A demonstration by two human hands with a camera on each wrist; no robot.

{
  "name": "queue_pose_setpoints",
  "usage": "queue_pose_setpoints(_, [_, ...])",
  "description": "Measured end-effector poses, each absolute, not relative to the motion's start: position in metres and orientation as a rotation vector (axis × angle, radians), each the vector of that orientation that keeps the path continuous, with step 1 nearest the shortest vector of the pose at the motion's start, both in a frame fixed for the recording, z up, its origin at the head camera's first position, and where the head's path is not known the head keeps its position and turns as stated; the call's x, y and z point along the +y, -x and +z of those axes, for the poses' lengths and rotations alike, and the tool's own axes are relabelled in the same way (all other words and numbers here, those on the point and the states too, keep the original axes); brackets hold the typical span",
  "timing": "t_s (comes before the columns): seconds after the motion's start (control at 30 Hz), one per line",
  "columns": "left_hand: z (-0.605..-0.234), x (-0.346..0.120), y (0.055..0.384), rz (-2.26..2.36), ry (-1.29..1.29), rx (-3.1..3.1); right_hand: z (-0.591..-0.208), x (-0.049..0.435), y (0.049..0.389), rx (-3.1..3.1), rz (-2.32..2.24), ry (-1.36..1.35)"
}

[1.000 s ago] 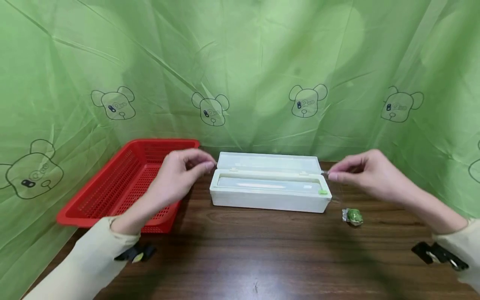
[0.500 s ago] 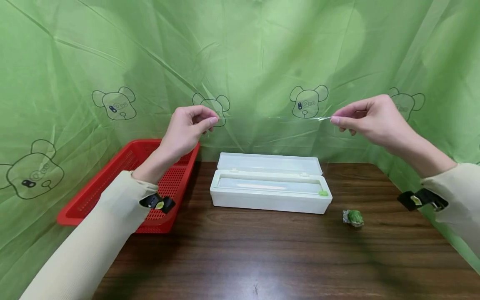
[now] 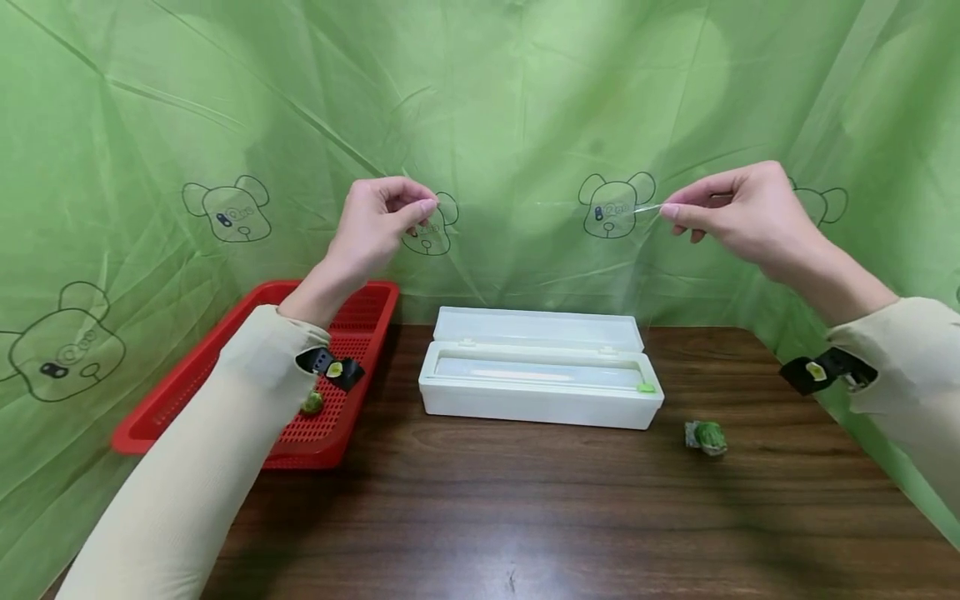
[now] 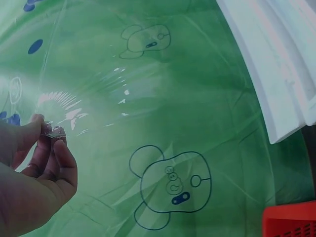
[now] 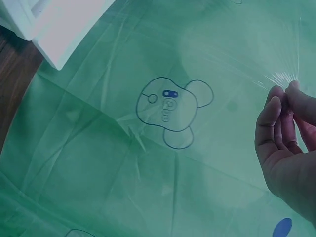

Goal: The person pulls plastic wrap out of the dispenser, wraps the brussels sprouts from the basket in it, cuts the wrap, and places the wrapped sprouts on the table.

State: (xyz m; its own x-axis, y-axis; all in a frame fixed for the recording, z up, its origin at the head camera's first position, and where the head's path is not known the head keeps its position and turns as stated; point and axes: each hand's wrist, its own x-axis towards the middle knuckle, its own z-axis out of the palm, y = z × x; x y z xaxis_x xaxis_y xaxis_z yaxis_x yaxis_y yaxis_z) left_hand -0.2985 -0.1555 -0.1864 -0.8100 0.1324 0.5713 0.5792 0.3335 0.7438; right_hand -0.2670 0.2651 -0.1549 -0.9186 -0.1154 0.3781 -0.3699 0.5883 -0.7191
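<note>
A clear sheet of plastic wrap stretches between my two raised hands, nearly invisible against the green cloth. My left hand pinches one corner between thumb and fingers; in the left wrist view the plastic wrap fans out in shiny creases from the fingertips. The other corner is pinched by my right hand, where creases also gather at the fingertips in the right wrist view. Below the sheet stands a white plastic wrap dispenser box with its lid tipped back and a green slider at its right end.
A red perforated basket sits on the left, partly behind my left arm, with a small green item inside. Right of the box, a small green wrapped item lies on the wooden table. Green cloth walls the back and sides.
Both hands have risen from beside the box to well above it, drawing the plastic wrap up between them. The box and the green wrapped item on the table stay in place.
</note>
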Motion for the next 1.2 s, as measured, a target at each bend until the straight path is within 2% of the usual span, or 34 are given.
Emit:
queue_pose_setpoints(0.47, [-0.175,-0.165,0.276,-1.482,0.676,-2.161,-0.144,0.27,0.231,-2.557,1.159,-0.342])
queue_pose_setpoints(0.83, [-0.171,-0.173,0.254,-1.481,0.732,-2.123,-0.144,0.269,0.206,-2.495,1.12,-0.398])
queue_pose_setpoints(1.2, [-0.176,-0.185,0.213,-1.476,0.801,-2.169,-0.157,0.272,0.163,-2.419,1.064,-0.55])
